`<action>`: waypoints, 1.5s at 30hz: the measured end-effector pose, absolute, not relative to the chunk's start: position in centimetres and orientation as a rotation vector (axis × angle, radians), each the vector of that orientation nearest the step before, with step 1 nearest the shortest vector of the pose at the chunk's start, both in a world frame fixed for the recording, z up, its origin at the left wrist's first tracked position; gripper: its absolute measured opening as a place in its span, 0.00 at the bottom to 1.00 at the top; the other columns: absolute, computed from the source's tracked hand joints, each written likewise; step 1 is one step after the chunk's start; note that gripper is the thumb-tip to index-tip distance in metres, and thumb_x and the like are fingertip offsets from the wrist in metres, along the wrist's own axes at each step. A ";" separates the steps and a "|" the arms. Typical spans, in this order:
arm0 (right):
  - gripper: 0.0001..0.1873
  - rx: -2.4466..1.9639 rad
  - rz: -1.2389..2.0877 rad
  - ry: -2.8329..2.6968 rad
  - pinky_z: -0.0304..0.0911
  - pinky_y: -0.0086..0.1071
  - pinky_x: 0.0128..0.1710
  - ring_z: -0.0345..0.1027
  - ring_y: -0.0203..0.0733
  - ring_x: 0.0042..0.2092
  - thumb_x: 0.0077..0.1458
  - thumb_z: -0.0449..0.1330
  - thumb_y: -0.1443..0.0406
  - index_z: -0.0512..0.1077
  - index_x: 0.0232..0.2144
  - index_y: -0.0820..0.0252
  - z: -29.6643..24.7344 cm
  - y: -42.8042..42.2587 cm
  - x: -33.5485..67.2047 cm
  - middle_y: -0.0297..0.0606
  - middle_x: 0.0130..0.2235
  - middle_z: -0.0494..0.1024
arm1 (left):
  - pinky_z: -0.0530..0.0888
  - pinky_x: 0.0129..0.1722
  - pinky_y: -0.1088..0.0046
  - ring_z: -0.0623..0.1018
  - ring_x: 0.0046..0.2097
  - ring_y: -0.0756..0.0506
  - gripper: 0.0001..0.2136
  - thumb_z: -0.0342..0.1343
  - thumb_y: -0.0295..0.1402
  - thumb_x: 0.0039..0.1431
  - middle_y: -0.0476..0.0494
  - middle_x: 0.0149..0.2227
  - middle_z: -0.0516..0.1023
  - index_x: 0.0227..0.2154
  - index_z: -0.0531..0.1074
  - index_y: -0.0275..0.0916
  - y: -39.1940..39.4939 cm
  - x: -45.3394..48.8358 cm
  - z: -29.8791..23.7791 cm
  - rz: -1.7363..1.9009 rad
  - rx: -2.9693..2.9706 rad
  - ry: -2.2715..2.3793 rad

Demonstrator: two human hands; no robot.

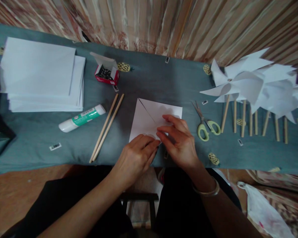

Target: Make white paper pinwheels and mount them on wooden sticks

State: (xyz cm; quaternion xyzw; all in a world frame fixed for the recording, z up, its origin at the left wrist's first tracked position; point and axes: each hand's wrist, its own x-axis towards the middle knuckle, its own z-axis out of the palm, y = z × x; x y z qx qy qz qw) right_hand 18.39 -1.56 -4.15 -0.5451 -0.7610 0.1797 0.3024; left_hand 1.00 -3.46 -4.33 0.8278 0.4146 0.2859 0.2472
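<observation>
A square sheet of white paper [151, 110] lies on the cloth in front of me, with a dark diagonal slit or line running from its top left corner towards the middle. My left hand [140, 152] is closed on the paper's near side, where part of it appears curled up. Index finger and thumb of my right hand [177, 140] pinch close to the same spot, the other fingers resting over the right part of the sheet. What sits between the fingertips is mostly hidden. Green-handled scissors [205, 125] lie right of the paper, blades partly spread.
Two wooden sticks [106, 129] and a glue stick [81, 118] lie to the left. Behind them stand a stack of white paper [39, 69] and an opened red box of small metal pins [106, 72]. Several paper pinwheels [250, 79] on sticks lie at the right.
</observation>
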 end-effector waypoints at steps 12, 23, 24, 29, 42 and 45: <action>0.10 -1.434 0.365 -2.105 0.61 0.50 0.58 0.61 0.51 0.58 0.61 0.55 0.67 0.77 0.39 0.59 -4.6 -1.7 18.1 0.45 0.57 0.70 | 0.79 0.40 0.67 0.77 0.40 0.45 0.10 0.52 0.24 0.62 0.40 0.38 0.78 0.45 0.73 0.31 -3.4 1.0 -4.1 0.767 2.275 1.142; 0.12 -1.435 0.663 -1.814 0.62 0.47 0.58 0.64 0.46 0.59 0.62 0.54 0.64 0.75 0.45 0.53 -3.6 -0.6 20.0 0.40 0.59 0.69 | 0.78 0.39 0.66 0.77 0.39 0.44 0.09 0.54 0.27 0.61 0.39 0.38 0.77 0.43 0.74 0.31 -3.3 1.1 -4.6 0.773 2.287 1.152; 0.14 -1.465 0.630 -1.789 0.61 0.48 0.59 0.63 0.46 0.60 0.63 0.53 0.64 0.74 0.48 0.52 -3.6 -0.1 20.5 0.39 0.59 0.70 | 0.78 0.38 0.66 0.77 0.39 0.44 0.09 0.54 0.27 0.61 0.39 0.38 0.77 0.43 0.74 0.31 -3.3 1.1 -4.6 0.775 2.296 1.154; 0.21 -1.556 0.378 -2.057 0.55 0.52 0.61 0.60 0.50 0.62 0.62 0.50 0.65 0.66 0.57 0.60 -4.0 2.9 21.6 0.47 0.59 0.69 | 0.79 0.40 0.65 0.78 0.40 0.44 0.10 0.54 0.27 0.61 0.39 0.39 0.77 0.44 0.73 0.32 -3.3 1.0 -4.4 0.717 2.328 1.188; 0.16 -1.697 0.707 -1.821 0.69 0.36 0.36 0.74 0.42 0.34 0.55 0.59 0.62 0.76 0.45 0.60 -3.1 1.0 23.2 0.38 0.35 0.82 | 0.78 0.41 0.65 0.78 0.40 0.44 0.13 0.50 0.27 0.62 0.40 0.39 0.78 0.49 0.71 0.34 -2.4 -2.7 -3.8 0.705 2.354 1.285; 0.17 -1.702 0.879 -1.656 0.67 0.33 0.31 0.73 0.39 0.30 0.53 0.60 0.60 0.75 0.44 0.60 -3.2 -1.3 23.2 0.35 0.30 0.80 | 0.77 0.44 0.64 0.77 0.44 0.43 0.14 0.49 0.26 0.61 0.41 0.42 0.77 0.49 0.71 0.37 -2.3 -4.1 -3.7 0.741 2.368 1.340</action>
